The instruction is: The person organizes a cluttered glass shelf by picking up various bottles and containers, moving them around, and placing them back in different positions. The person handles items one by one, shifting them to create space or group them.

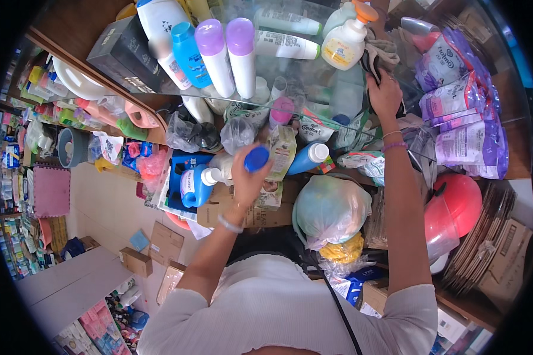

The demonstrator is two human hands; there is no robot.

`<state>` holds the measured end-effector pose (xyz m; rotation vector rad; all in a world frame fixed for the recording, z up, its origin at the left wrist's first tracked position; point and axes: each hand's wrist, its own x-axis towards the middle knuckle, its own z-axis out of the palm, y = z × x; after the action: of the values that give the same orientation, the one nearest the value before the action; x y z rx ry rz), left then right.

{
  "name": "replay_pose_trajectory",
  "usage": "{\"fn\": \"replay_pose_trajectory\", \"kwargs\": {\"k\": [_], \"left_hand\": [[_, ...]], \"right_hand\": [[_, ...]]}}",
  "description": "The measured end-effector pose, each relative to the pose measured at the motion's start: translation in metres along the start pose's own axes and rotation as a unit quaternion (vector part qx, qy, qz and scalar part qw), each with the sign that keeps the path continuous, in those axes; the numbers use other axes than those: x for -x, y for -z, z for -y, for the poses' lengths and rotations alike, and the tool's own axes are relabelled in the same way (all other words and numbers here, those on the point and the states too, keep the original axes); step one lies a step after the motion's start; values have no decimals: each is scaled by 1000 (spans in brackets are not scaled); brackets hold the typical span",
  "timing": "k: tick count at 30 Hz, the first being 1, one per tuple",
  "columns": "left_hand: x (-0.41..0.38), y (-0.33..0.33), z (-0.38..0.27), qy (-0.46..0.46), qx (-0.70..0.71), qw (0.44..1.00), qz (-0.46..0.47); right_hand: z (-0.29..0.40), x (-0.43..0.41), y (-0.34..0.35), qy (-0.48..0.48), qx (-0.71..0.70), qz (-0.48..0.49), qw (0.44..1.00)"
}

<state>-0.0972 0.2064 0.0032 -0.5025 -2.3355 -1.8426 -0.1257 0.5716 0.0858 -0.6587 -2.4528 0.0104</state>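
Note:
My left hand (245, 181) is wrapped around a bottle with a blue cap (256, 159); the hand blurs and hides most of its body. Beside it are a pale green carton (281, 153) and a blue jug with a white cap (197, 186). Another blue bottle (308, 159) leans to the right of the carton. Up at the glass shelf (288, 84), my right hand (385, 95) grips a dark and grey cloth (375, 66). That cloth is close to a white pump bottle with an orange head (345, 42).
White bottles with purple caps (240, 57) stand near the shelf's glass edge, beside a black box (124, 53). Purple Comfort pouches (459, 106) line the right side. Below are a filled plastic bag (333, 208), a red helmet (455, 204) and flattened cardboard (479, 239).

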Motion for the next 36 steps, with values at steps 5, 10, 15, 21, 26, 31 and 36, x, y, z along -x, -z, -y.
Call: {"fn": "replay_pose_trajectory", "kwargs": {"k": [5, 10, 15, 21, 26, 31, 36], "left_hand": [[-50, -56, 67, -28, -144, 989, -34], [-43, -73, 119, 116, -242, 963, 28], [-40, -70, 97, 124, -222, 966, 42], [-43, -68, -53, -122, 17, 992, -8], [-171, -141, -102, -237, -45, 969, 54], [-231, -164, -95, -145, -205, 954, 161], [-203, -154, -106, -176, -150, 968, 98]], "right_hand": [[2, 0, 3, -8, -35, 3, 999], [2, -1, 0, 38, -41, -35, 998], [4, -2, 9, 30, -73, -14, 997], [-4, -3, 7, -8, -96, 4, 995], [-2, -11, 10, -28, -135, 54, 989], [-12, -16, 6, -60, -168, 94, 980], [-15, -17, 1, -76, -185, 100, 975]]}}
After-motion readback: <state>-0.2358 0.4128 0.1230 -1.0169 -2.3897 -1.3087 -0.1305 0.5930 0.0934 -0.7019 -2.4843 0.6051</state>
